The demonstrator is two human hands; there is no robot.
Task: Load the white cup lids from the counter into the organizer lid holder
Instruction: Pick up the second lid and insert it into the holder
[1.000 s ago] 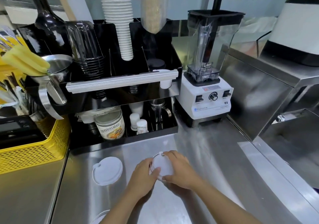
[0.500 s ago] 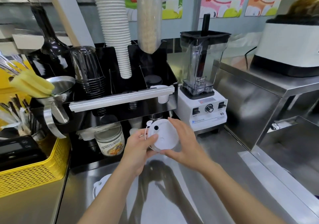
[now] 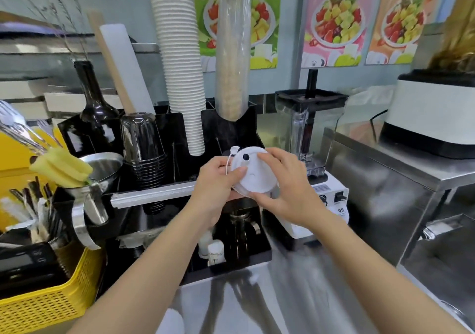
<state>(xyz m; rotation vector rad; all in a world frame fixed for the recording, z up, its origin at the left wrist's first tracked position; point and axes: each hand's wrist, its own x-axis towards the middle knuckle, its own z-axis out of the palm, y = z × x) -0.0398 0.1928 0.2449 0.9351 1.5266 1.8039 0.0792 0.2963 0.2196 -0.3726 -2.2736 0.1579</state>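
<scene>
One white cup lid (image 3: 253,173), possibly the top of a small stack since a second rim edge shows at its lower left, held at centre frame, tilted with its top face toward the camera; dark sip hole and tethered plug at its upper left. Left hand (image 3: 218,187): fingers curled round the lid's left edge, thumb pressed on the face. Right hand (image 3: 288,189): fingers spread over the upper right rim, thumb under the lower edge. Both hands closed on the lid, raised clear of the counter.

Directly behind the lid: black organizer (image 3: 177,138), its upper tier bearing a tall stack of white paper cups (image 3: 180,63) at upper centre, a stack of clear cups (image 3: 232,51) just right of it, and nested dark tumblers (image 3: 144,148) to the left. A pale bar (image 3: 154,195) runs along the organizer's front edge. Lower tier, below the hands: small white bottles (image 3: 214,251) and a metal item, partly hidden.

Right of centre: blender (image 3: 312,133) with clear jar on a white base. Left of frame: steel funnel (image 3: 102,169), yellow sponge (image 3: 61,168), dark bottle (image 3: 90,112), yellow basket (image 3: 46,305) at lower left.

Bottom of frame: stainless steel counter (image 3: 257,305). Upper right: fruit posters (image 3: 336,20).
</scene>
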